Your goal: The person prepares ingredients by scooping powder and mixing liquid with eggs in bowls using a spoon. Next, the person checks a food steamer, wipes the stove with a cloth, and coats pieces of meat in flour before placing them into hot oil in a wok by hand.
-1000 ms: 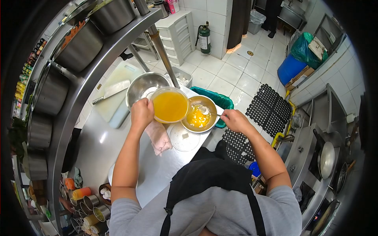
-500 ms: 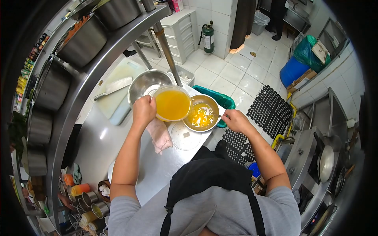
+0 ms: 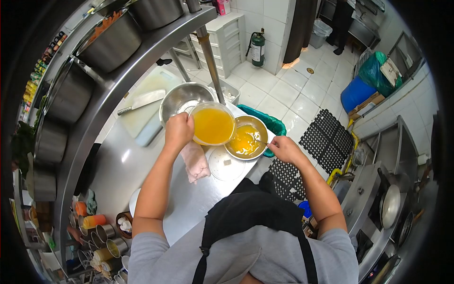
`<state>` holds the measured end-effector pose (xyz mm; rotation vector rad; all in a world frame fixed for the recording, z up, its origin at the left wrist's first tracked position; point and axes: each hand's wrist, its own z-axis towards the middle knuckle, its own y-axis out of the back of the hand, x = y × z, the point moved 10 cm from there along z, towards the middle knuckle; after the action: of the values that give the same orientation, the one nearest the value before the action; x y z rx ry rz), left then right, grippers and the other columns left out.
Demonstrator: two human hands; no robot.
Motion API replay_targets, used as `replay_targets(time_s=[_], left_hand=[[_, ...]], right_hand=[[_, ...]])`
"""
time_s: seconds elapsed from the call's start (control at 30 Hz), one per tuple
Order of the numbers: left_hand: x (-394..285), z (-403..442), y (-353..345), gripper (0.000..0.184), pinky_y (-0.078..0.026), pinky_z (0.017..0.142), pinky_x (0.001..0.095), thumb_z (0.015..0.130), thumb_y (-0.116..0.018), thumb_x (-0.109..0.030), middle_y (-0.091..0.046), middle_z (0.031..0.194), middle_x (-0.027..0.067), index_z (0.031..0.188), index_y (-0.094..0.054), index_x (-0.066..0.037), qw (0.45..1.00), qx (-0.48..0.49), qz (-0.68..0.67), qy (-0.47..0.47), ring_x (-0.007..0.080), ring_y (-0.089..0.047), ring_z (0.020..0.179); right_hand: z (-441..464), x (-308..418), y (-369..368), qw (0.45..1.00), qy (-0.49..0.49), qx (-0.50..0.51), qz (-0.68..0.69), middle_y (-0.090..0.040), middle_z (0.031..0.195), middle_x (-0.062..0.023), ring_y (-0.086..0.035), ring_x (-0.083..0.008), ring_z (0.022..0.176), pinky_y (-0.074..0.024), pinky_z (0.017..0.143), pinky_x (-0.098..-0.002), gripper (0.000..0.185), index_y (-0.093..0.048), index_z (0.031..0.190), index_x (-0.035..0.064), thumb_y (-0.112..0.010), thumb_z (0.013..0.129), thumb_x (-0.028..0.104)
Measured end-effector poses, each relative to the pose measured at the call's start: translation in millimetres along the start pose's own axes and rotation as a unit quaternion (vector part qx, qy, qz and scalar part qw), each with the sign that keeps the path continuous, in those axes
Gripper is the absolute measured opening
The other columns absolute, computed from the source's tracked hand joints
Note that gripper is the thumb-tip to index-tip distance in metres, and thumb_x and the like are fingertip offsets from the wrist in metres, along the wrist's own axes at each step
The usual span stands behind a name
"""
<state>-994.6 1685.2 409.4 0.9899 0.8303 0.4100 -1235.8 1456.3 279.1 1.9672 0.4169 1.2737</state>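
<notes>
My left hand (image 3: 179, 131) is closed on the rim of a clear plastic container (image 3: 213, 124) holding yellow liquid. The container is held tilted over the left rim of a metal bowl (image 3: 265, 127). Inside that bowl is more yellow liquid (image 3: 244, 140), shiny and streaked like beaten egg. At the bowl's right side, my right hand (image 3: 285, 148) closes round the end of a thin metal utensil (image 3: 261, 141) that reaches into the liquid; its head is hidden. Below the container lie a pinkish folded cloth (image 3: 195, 163) and a clear round lid (image 3: 226, 169) on the steel table.
Behind the container sits a larger steel bowl (image 3: 177, 97). A knife (image 3: 149, 99) rests on a cutting board (image 3: 137, 125). Overhead at left runs a shelf (image 3: 101, 102) with several pots. A green-lined bin (image 3: 276, 128) stands past the table edge; a stove (image 3: 364, 189) is at right.
The whole view has shifted slightly right. Streaks in the bowl's yellow liquid have changed shape. Both hands keep their hold, and the container stays tilted by the bowl.
</notes>
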Motion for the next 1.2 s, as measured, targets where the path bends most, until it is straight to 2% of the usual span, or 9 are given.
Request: replay_targets(time_s=[0.2, 0.4, 0.6, 0.63, 0.67, 0.7, 0.77, 0.8, 1.2], left_hand=[[37.1, -0.4, -25.8, 0.027, -0.051, 0.066, 0.0499, 0.086, -0.058, -0.016, -0.062, 0.070, 0.0275, 0.068, -0.063, 0.004, 0.995, 0.046, -0.054, 0.066, 0.0429, -0.064, 0.064], [43.5, -17.4, -34.7, 0.040, -0.049, 0.038, 0.0328, 0.090, -0.057, -0.015, -0.054, 0.052, 0.0102, 0.056, -0.044, 0.001, 0.941, 0.069, -0.289, 0.160, 0.0190, -0.063, 0.047], [49.0, -16.1, -37.9, 0.033, -0.048, 0.043, 0.0367, 0.087, -0.060, -0.016, -0.056, 0.053, 0.0149, 0.059, -0.053, 0.000, 0.966, 0.043, -0.235, 0.103, 0.0215, -0.061, 0.046], [14.8, -16.3, -16.9, 0.025, -0.044, 0.046, 0.0380, 0.082, -0.062, -0.017, -0.055, 0.053, 0.0144, 0.062, -0.058, -0.002, 0.984, -0.031, -0.107, -0.143, 0.0216, -0.059, 0.050], [17.7, -18.1, -19.9, 0.020, -0.041, 0.047, 0.0389, 0.078, -0.064, -0.018, -0.054, 0.055, 0.0134, 0.065, -0.060, -0.003, 0.977, -0.039, -0.131, -0.162, 0.0239, -0.056, 0.053], [78.4, -9.4, -75.4, 0.015, -0.041, 0.048, 0.0408, 0.075, -0.065, -0.016, -0.054, 0.058, 0.0151, 0.067, -0.060, -0.004, 0.940, 0.025, -0.340, -0.003, 0.0272, -0.056, 0.054], [33.1, -11.6, -40.5, 0.018, -0.049, 0.060, 0.0511, 0.080, -0.057, -0.015, -0.061, 0.068, 0.0252, 0.070, -0.064, -0.001, 0.993, -0.006, -0.091, -0.070, 0.0413, -0.062, 0.065], [25.7, -13.5, -23.4, 0.021, -0.050, 0.069, 0.0531, 0.081, -0.055, -0.015, -0.064, 0.077, 0.0290, 0.073, -0.066, 0.001, 0.995, 0.011, -0.100, 0.021, 0.0458, -0.064, 0.075], [9.3, -7.5, -17.7, 0.025, -0.052, 0.072, 0.0524, 0.082, -0.055, -0.017, -0.064, 0.077, 0.0288, 0.073, -0.067, 0.002, 0.997, 0.017, -0.074, 0.029, 0.0454, -0.065, 0.075]], right_hand=[[2.0, -10.3, -6.0, 0.999, 0.011, 0.004, 0.038, -0.068, 0.077, -0.0196, -0.068, -0.0299, 0.069, -0.0531, 0.066, -0.0398, 0.032, -0.064, 0.094, -0.0033, -0.064, 0.090, 0.028], [1.0, -17.2, -14.2, 0.987, -0.058, 0.076, 0.132, -0.067, 0.070, -0.0119, -0.065, -0.0181, 0.057, -0.0497, 0.051, -0.0333, 0.030, -0.059, 0.098, -0.0024, -0.062, 0.094, 0.028], [7.9, -29.7, -24.6, 0.980, -0.041, 0.073, 0.182, -0.061, 0.063, -0.0081, -0.057, -0.0140, 0.047, -0.0439, 0.042, -0.0277, 0.031, -0.055, 0.098, -0.0003, -0.059, 0.097, 0.031], [5.2, -20.3, -17.4, 0.984, -0.024, 0.067, 0.162, -0.060, 0.063, -0.0078, -0.056, -0.0140, 0.045, -0.0437, 0.041, -0.0272, 0.032, -0.055, 0.097, -0.0004, -0.058, 0.098, 0.032], [6.1, -23.6, -19.8, 0.982, -0.039, 0.068, 0.171, -0.060, 0.064, -0.0073, -0.055, -0.0139, 0.044, -0.0435, 0.040, -0.0272, 0.033, -0.055, 0.096, -0.0005, -0.058, 0.098, 0.032], [6.0, -17.0, -16.6, 0.984, 0.003, 0.058, 0.169, -0.060, 0.065, -0.0078, -0.055, -0.0143, 0.044, -0.0436, 0.039, -0.0281, 0.031, -0.055, 0.094, -0.0008, -0.057, 0.098, 0.030], [10.7, -22.5, -24.3, 0.976, 0.013, 0.073, 0.203, -0.059, 0.063, -0.0093, -0.055, -0.0166, 0.042, -0.0437, 0.038, -0.0291, 0.027, -0.055, 0.093, -0.0014, -0.053, 0.099, 0.025], [15.8, -29.8, -29.9, 0.976, 0.017, 0.069, 0.205, -0.059, 0.061, -0.0096, -0.054, -0.0170, 0.041, -0.0425, 0.037, -0.0292, 0.027, -0.055, 0.094, -0.0014, -0.053, 0.099, 0.025], [16.5, -38.1, -31.4, 0.962, -0.043, 0.092, 0.252, -0.057, 0.061, -0.0085, -0.055, -0.0160, 0.042, -0.0431, 0.037, -0.0258, 0.037, -0.056, 0.098, 0.0007, -0.046, 0.103, 0.036]])
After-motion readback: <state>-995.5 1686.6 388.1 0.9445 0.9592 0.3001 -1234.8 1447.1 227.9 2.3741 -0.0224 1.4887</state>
